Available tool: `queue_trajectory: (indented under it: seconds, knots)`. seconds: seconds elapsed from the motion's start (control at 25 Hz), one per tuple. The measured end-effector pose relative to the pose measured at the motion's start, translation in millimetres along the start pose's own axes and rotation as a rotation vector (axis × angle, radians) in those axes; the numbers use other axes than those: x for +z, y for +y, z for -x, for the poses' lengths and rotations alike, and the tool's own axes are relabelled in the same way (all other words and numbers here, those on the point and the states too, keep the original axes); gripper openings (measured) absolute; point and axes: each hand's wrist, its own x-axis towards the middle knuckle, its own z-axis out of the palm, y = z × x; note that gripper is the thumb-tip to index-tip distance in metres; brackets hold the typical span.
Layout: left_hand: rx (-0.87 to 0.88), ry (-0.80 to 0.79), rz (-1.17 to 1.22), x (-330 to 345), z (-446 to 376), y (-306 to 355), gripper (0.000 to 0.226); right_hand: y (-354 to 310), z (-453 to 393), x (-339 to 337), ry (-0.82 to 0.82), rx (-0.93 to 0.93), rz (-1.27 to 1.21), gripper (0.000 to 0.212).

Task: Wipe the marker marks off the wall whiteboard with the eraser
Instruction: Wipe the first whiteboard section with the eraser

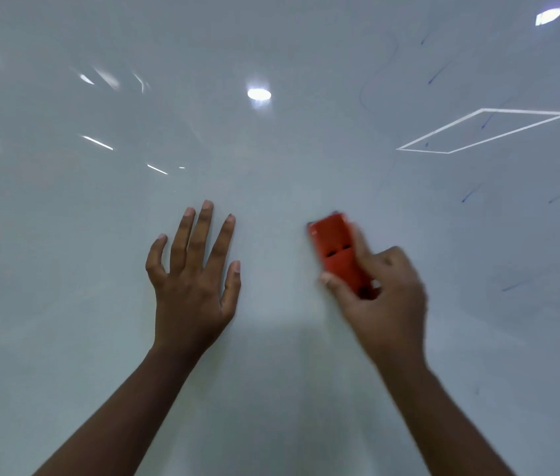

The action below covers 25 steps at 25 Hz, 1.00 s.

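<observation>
Filling nearly the whole view, the wall whiteboard (65,269) looks wiped clean across its left and middle parts, where only ceiling-light reflections (259,94) show, so most of the job appears done. What is left sits on the right side: thin blue marker marks (436,75), a faint curved line and several short streaks scattered from the upper right down toward the lower right edge, all well apart from the eraser. The left hand (192,280) is spread flat, fingers straight and splayed, seemingly resting on the board and holding nothing. The right hand (385,293), blurred by motion, grips the red eraser (337,255) between thumb and curled fingers; the eraser lies just right of centre and appears pressed to the surface. No brand, label or readable writing can be made out on the eraser or the board.
</observation>
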Motion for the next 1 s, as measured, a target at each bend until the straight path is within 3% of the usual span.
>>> queue_trajectory:
  seconds: [0.16, 0.28, 0.52, 0.76, 0.88, 1.0]
  knots:
    - [0.003, -0.01, 0.012, 0, -1, -2, 0.063, -14, 18, 14, -0.181, -0.221, 0.091, 0.078]
    - [0.001, 0.002, 0.003, 0, -1, -1, 0.062, -9, -10, 1, -0.191, -0.287, 0.15, 0.075]
    - [-0.001, 0.011, 0.014, -1, -2, -1, 0.061, 23, -117, -47, 0.049, 0.024, 0.099, 0.07]
    - [0.104, -0.02, 0.013, -8, -15, -22, 0.062, 38, -135, -58, 0.183, 0.187, 0.104, 0.069]
    - [0.079, -0.008, 0.001, -7, -46, -26, 0.066, 5, -120, -36, 0.118, 0.005, 0.16, 0.071]
    - [0.048, 0.006, -0.024, -3, -98, -23, 0.069, -20, -81, -3, -0.005, -0.378, 0.27, 0.071]
